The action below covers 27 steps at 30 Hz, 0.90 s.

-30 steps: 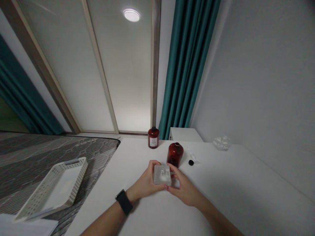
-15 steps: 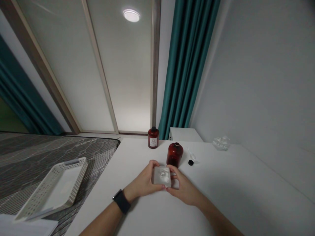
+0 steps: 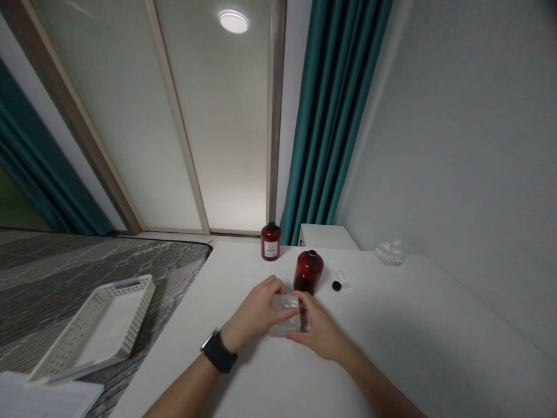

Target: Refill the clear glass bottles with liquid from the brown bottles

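Observation:
Between my two hands is a clear, square, box-like container (image 3: 285, 302), low over the white table (image 3: 278, 389). My left hand (image 3: 262, 305), with a dark watch on its wrist, grips it from the left and lays its thumb across the near side. From the right, my right hand (image 3: 317, 330) has its thumb and fingers closed around the right side. Just beyond the fingers stands an amber bottle (image 3: 308, 270) with an uncapped neck. A black cap (image 3: 336, 285) with a clear piece of plastic beside it lies to the right of this bottle.
A second amber bottle (image 3: 270, 242), with a white label and a dark top, stands near the far edge. Crumpled clear plastic (image 3: 390, 253) lies by the wall. Left of the table are a white basket (image 3: 139, 316) and papers (image 3: 47, 396) on a grey patterned surface.
My left thumb has swung up across the container, and the left hand has turned over it. The container looks more tilted. The bottles and cap have stayed put.

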Available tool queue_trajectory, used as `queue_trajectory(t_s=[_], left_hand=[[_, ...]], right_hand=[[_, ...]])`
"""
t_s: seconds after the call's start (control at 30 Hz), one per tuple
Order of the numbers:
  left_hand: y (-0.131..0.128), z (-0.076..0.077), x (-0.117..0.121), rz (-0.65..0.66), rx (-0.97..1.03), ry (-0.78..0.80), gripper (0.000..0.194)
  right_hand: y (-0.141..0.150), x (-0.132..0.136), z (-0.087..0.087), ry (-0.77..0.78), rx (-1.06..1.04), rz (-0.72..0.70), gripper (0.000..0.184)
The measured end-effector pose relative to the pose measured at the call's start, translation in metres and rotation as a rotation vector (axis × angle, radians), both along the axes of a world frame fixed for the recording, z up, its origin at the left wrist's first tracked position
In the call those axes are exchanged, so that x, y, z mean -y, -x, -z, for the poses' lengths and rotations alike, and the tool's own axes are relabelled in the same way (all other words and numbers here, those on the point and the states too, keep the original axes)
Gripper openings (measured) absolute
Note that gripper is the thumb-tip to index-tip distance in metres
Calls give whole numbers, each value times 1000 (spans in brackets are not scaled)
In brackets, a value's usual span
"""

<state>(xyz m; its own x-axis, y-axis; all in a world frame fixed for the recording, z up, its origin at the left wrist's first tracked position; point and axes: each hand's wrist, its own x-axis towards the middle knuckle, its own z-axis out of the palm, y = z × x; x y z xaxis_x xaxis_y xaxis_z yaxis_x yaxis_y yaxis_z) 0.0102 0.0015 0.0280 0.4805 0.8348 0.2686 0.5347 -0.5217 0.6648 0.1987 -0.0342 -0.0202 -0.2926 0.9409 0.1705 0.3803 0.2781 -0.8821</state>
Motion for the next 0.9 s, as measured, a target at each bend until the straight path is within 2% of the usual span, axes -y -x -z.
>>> queue_trajectory(t_s=[0.2,0.33,0.4,0.47,0.53,0.63,0.7,0.8,0.9], left_hand=[[5,-3,-2,54,-88,-13,28],[5,-5,2,72,-94,-3,27],[5,-8,4,94,-97,-17,33],[4,-10,7,101,-132,-22,36],[3,-12,9,75,-206,-14,29],[1,-12,11,-11,-345,-2,22],[0,-13,12,-53,-396,2,26],[1,-14,12,-56,-391,24,29],[4,-17,12,-12,-357,81,29]], right_hand=[[-7,-4,-8,65,-2,-98,70],[-19,-7,-11,90,-30,-218,76],[-21,-4,-12,74,-18,-231,74],[-19,2,-11,29,23,-178,70],[-10,10,-9,2,56,-73,70],[11,20,-4,47,60,157,83],[23,24,-2,70,79,234,82],[31,25,-2,84,118,277,75],[29,24,-6,101,122,244,71]])
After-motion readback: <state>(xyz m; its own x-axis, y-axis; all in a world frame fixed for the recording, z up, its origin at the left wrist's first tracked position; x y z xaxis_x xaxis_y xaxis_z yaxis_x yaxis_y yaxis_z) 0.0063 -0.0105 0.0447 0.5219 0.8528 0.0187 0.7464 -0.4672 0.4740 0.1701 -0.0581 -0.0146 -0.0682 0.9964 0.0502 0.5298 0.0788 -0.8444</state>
